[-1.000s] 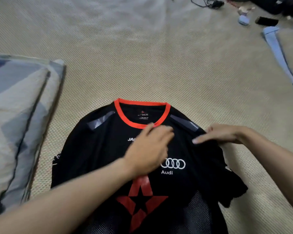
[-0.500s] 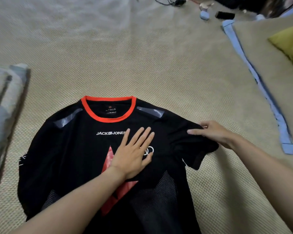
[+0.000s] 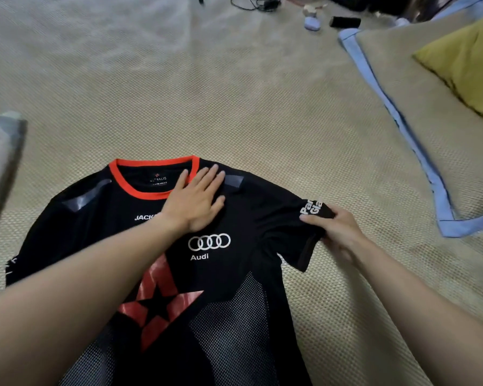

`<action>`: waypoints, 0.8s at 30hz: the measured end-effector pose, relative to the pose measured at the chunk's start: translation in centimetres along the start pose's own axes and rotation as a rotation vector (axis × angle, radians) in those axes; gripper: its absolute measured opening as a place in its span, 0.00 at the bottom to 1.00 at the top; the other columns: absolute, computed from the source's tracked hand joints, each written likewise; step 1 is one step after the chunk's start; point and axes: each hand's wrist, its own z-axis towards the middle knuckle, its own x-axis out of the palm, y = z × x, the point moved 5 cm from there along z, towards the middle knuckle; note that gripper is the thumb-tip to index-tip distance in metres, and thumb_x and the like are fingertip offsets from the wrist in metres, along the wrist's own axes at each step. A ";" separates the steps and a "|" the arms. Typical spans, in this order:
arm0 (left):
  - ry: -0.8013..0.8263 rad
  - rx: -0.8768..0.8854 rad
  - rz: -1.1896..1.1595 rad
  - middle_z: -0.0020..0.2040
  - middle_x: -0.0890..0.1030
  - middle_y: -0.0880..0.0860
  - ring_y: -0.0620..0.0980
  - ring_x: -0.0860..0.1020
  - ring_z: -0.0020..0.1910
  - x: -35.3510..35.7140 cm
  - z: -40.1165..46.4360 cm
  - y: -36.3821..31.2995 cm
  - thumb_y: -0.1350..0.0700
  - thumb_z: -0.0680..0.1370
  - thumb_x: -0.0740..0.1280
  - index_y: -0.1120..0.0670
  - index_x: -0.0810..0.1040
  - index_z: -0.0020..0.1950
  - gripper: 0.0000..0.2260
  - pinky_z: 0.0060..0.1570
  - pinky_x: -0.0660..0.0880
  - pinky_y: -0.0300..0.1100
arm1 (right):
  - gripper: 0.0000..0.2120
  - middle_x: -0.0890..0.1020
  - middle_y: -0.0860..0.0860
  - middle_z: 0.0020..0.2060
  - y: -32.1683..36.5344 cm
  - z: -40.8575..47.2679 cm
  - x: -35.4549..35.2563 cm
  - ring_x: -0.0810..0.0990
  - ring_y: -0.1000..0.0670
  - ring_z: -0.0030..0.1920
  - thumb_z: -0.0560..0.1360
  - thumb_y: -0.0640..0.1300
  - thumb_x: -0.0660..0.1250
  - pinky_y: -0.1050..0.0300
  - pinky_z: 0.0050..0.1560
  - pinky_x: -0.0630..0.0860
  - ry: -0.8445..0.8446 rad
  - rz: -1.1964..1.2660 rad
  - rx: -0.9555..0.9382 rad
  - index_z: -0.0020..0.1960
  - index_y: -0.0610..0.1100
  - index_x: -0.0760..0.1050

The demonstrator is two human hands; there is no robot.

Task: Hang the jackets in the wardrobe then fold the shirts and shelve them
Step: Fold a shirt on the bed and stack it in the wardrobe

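Observation:
A black shirt [image 3: 246,218] with an orange collar, white logos and a red star lies face up on a woven beige mat [image 3: 234,107]. My left hand [image 3: 197,200] lies flat with straight fingers on the shirt's chest, just right of the collar. My right hand [image 3: 335,232] grips the end of the shirt's right sleeve, fingers curled over the fabric by the white lettering. The shirt's lower hem runs out of view at the bottom.
A folded grey blanket [image 3: 0,162] lies at the left edge. A second mat with blue trim [image 3: 418,151] and a yellow cushion [image 3: 469,59] sit to the right. Cables [image 3: 257,2], a small white object [image 3: 312,22] and a dark device [image 3: 345,22] lie far back.
My left hand slid up from mid-chest to beside the collar. My right hand closed on the sleeve end and drew it outward, flattening it. The view shifted slightly.

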 end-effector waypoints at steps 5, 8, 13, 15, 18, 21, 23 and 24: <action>0.096 -0.061 0.037 0.83 0.42 0.46 0.45 0.41 0.81 0.5 1.0 1.2 0.39 0.83 0.44 0.45 0.42 0.83 0.29 0.78 0.36 0.59 | 0.25 0.85 0.43 0.54 -1.2 0.5 -1.4 0.86 0.42 0.55 0.68 0.29 0.78 0.44 0.59 0.82 -0.247 0.063 -0.087 0.62 0.37 0.74; 0.086 -0.084 0.046 0.83 0.40 0.50 0.52 0.39 0.81 0.6 0.6 1.3 0.37 0.82 0.43 0.38 0.39 0.81 0.28 0.75 0.34 0.62 | 0.20 0.84 0.48 0.51 -1.1 0.2 -1.4 0.85 0.47 0.53 0.73 0.31 0.74 0.50 0.56 0.82 -0.382 0.093 -0.112 0.61 0.41 0.72; 0.053 -0.108 0.062 0.83 0.40 0.54 0.63 0.41 0.81 0.4 0.4 1.1 0.36 0.82 0.43 0.33 0.40 0.79 0.26 0.73 0.34 0.67 | 0.10 0.86 0.48 0.54 -1.3 0.8 -1.3 0.85 0.48 0.55 0.79 0.43 0.68 0.45 0.62 0.80 -0.473 0.008 -0.133 0.60 0.42 0.78; -0.034 -0.066 0.130 0.83 0.44 0.57 0.66 0.45 0.81 0.3 0.1 -0.2 0.39 0.82 0.46 0.36 0.46 0.81 0.26 0.73 0.35 0.69 | 0.19 0.85 0.51 0.54 -1.1 0.0 -0.4 0.84 0.50 0.55 0.75 0.55 0.71 0.45 0.62 0.80 -0.407 -0.061 -0.135 0.60 0.45 0.77; -0.115 0.037 0.199 0.83 0.50 0.55 0.67 0.48 0.80 0.8 -0.9 -3.2 0.41 0.81 0.46 0.42 0.50 0.82 0.28 0.72 0.39 0.72 | 0.35 0.83 0.56 0.55 -1.4 -2.1 0.9 0.84 0.54 0.55 0.63 0.59 0.81 0.53 0.58 0.80 -0.243 -0.172 -0.156 0.63 0.50 0.70; -0.136 0.028 0.259 0.83 0.53 0.55 0.71 0.47 0.79 1.3 -1.5 -5.5 0.39 0.81 0.43 0.42 0.51 0.82 0.28 0.71 0.38 0.73 | 0.45 0.78 0.60 0.57 -1.9 -3.5 0.7 0.79 0.60 0.56 0.65 0.44 0.84 0.62 0.58 0.75 -0.122 -0.352 -0.174 0.73 0.50 0.59; -0.134 -0.029 0.288 0.83 0.51 0.58 0.73 0.46 0.78 1.6 -1.8 -6.2 0.38 0.82 0.44 0.41 0.51 0.82 0.28 0.71 0.38 0.74 | 0.50 0.77 0.60 0.55 -2.0 -3.9 0.0 0.79 0.60 0.55 0.66 0.35 0.82 0.64 0.54 0.77 -0.082 -0.349 -0.158 0.77 0.48 0.54; -0.130 -0.048 0.296 0.83 0.50 0.59 0.74 0.46 0.78 1.7 -2.0 -6.3 0.38 0.82 0.44 0.41 0.50 0.82 0.27 0.70 0.38 0.75 | 0.49 0.79 0.58 0.53 -2.1 -4.0 -0.5 0.81 0.59 0.53 0.67 0.31 0.80 0.66 0.49 0.78 -0.087 -0.328 -0.135 0.78 0.47 0.54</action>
